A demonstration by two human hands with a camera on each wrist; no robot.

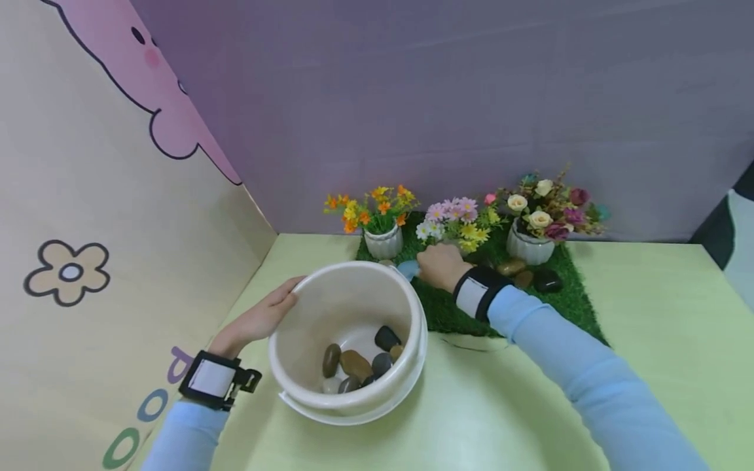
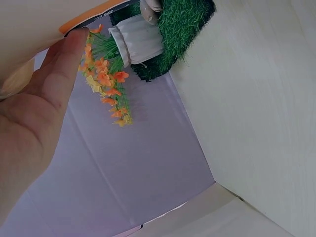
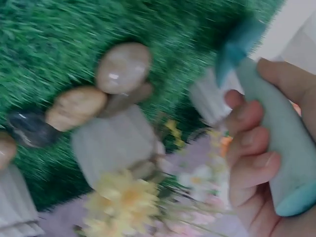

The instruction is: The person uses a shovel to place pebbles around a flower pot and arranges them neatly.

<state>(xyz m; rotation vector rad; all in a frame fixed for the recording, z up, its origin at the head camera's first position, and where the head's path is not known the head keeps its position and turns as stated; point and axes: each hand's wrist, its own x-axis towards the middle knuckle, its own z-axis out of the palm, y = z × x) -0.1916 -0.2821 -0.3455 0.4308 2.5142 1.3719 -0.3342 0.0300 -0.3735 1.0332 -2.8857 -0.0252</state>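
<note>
My left hand [image 1: 265,315] holds the left side of a cream-white bucket [image 1: 341,281], thumb by the rim. Its fingers lie along the outer wall in the left wrist view. Several smooth stones [image 1: 356,364], brown, black and pale, lie on the bucket's bottom. My right hand [image 1: 442,265] grips the pale teal handle [image 3: 276,128] of a small tool with a darker teal head [image 3: 239,47], perhaps a toy shovel. It is just beyond the bucket's right rim, over a green artificial turf mat [image 1: 456,313]. More stones [image 3: 123,68] lie on the turf near that hand.
Along the mat's back edge stand white pots of artificial flowers: orange ones [image 1: 384,243], pink and yellow ones [image 1: 453,212], and a rose bouquet pot [image 1: 529,247]. A black stone [image 1: 548,280] lies at the right. A grey-purple backdrop [image 1: 412,98] rises behind the pale table [image 1: 665,314].
</note>
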